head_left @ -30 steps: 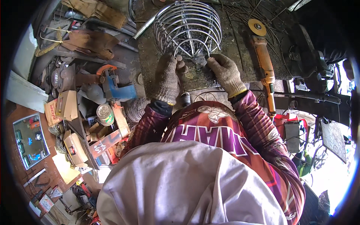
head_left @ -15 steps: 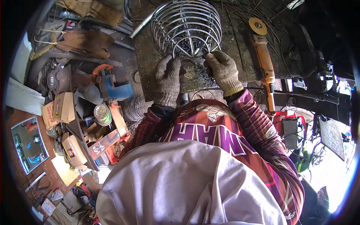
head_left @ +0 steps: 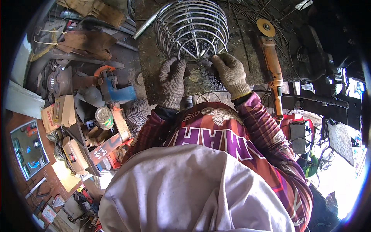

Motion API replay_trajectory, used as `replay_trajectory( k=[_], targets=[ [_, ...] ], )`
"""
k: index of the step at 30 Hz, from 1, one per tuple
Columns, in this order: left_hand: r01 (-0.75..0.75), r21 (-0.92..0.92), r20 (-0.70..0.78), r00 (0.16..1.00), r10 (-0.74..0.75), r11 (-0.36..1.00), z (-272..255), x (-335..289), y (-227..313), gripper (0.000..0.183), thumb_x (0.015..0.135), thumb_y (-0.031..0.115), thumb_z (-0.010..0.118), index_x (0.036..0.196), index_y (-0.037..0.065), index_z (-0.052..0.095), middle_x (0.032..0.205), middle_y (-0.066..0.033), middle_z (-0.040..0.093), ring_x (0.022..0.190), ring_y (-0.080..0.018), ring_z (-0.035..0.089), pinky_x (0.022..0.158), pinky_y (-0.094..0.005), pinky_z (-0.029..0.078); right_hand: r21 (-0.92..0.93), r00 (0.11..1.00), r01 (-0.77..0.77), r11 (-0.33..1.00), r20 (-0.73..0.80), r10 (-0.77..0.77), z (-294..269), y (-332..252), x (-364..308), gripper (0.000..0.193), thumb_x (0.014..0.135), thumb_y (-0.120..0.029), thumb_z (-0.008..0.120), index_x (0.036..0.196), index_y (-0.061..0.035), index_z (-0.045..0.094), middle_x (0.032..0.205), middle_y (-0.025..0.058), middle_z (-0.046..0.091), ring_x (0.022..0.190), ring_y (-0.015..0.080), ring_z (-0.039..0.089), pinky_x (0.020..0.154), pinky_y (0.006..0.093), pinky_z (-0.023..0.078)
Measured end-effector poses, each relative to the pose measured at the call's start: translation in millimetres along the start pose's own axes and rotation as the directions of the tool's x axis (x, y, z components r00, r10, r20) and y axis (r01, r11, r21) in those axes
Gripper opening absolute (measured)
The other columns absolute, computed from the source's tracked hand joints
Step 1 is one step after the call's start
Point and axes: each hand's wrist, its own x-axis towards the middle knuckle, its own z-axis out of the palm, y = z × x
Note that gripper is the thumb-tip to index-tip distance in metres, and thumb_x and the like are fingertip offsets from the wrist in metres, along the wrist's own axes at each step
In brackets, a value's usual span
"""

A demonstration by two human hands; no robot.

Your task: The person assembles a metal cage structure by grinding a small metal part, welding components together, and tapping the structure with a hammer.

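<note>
On the worktop (head_left: 148,54), toward its left edge: one wire basket (head_left: 189,19), bare metal rings over crossing ribs, an arched loop (head_left: 196,38) facing the near edge. Left hand (head_left: 172,83), in a knitted glove: fingers bent and closed on the loop's left end. Right hand (head_left: 232,75), likewise gloved: thumb and forefinger pinched on its right end, well apart from the left. The gloves partly hide the contact, so firmness of grip cannot be told. Along the right side: one orange angle grinder (head_left: 273,63), yellow disc (head_left: 266,27) toward the far edge, rear end overhanging the near edge. Right of the basket, toward the far edge: thin rods (head_left: 253,17), loose. Hazards, as judged: uneven pulling could twist the loop or roll the rounded basket; a right elbow swung outward could knock the grinder down.
</note>
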Motion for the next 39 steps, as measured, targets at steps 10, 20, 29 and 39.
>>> replay_trajectory(
  k=[10, 20, 29, 39],
  targets=[
    [0.068, 0.056, -0.003, 0.998, -0.068, 0.996, -1.6, -0.1, 3.0, 0.032, 0.097, 0.022, 0.07, 0.121, 0.002, 0.065, 0.101, -0.0029, 0.068, 0.087, -0.01, 0.062, 0.078, -0.0267, 0.052, -0.019, 0.999, -0.04, 0.999, 0.023, 0.04, -2.7, -2.8, 1.4, 0.034, 0.096, -0.035, 0.065, 0.102, -0.0025, 0.074, 0.078, 0.0059, 0.069, 0.071, 0.0121, 0.064, 0.068, 0.0301, 0.05],
    [0.004, 0.111, -0.009, 1.0, -0.003, 0.994, -0.5, -2.0, 8.7, 0.032, 0.098, 0.025, 0.07, 0.119, 0.002, 0.065, 0.089, -0.0017, 0.07, 0.076, -0.0087, 0.063, 0.07, -0.025, 0.052, -0.044, 0.999, -0.04, 0.998, 0.016, 0.041, -1.6, -6.7, 1.0, 0.034, 0.095, -0.035, 0.065, 0.103, -0.0025, 0.074, 0.08, 0.0077, 0.071, 0.073, 0.0145, 0.066, 0.07, 0.0309, 0.051],
    [0.048, 0.174, 0.029, 0.998, -0.054, 0.984, -0.6, -3.1, 16.7, 0.037, 0.097, 0.029, 0.07, 0.12, 0.001, 0.064, 0.11, -0.0077, 0.068, 0.101, -0.0162, 0.062, 0.092, -0.0314, 0.048, -0.068, 0.999, -0.032, 0.997, -0.029, 0.03, -0.7, 8.3, 6.7, 0.033, 0.094, -0.035, 0.066, 0.104, -0.0046, 0.073, 0.083, 0.0104, 0.072, 0.079, 0.0181, 0.068, 0.075, 0.0333, 0.052],
    [-0.159, 0.088, 0.121, 0.981, 0.148, 0.983, -10.1, -20.6, -6.6, 0.024, 0.096, 0.009, 0.07, 0.119, 0.002, 0.064, 0.104, -0.0014, 0.067, 0.089, -0.0079, 0.061, 0.076, -0.0254, 0.051, -0.191, 0.979, 0.202, 0.961, 0.036, -0.199, -16.7, -13.3, -33.3, 0.027, 0.098, -0.028, 0.064, 0.098, -0.0012, 0.07, 0.082, 0.0112, 0.069, 0.077, 0.0176, 0.066, 0.073, 0.0317, 0.052]
  ],
)
